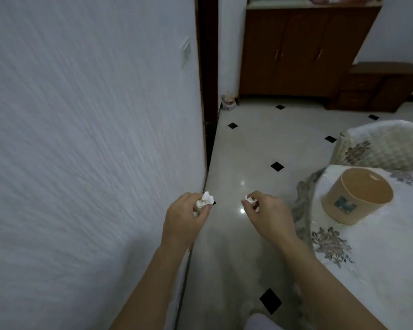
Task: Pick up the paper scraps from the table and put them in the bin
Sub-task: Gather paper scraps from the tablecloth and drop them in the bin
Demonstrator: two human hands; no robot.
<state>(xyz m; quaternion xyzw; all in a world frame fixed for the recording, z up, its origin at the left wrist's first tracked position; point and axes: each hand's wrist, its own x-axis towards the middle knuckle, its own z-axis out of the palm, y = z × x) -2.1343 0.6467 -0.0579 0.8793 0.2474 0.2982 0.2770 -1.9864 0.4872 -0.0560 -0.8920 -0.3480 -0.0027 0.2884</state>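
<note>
My left hand [185, 215] grips crumpled white paper scraps [206, 200] that stick out above its fingers. My right hand [264, 211] pinches more white paper scraps [249, 200] between thumb and fingers. Both hands are held out over the tiled floor, left of the table [379, 270], which carries a white floral cloth. No bin is in view.
A tan round tissue box [357, 195] stands on the table near its left edge. A cloth-covered chair [382, 145] sits behind the table. A white wall [81, 139] fills the left side. Brown cabinets [303, 51] stand at the far end of the tiled floor [248, 144].
</note>
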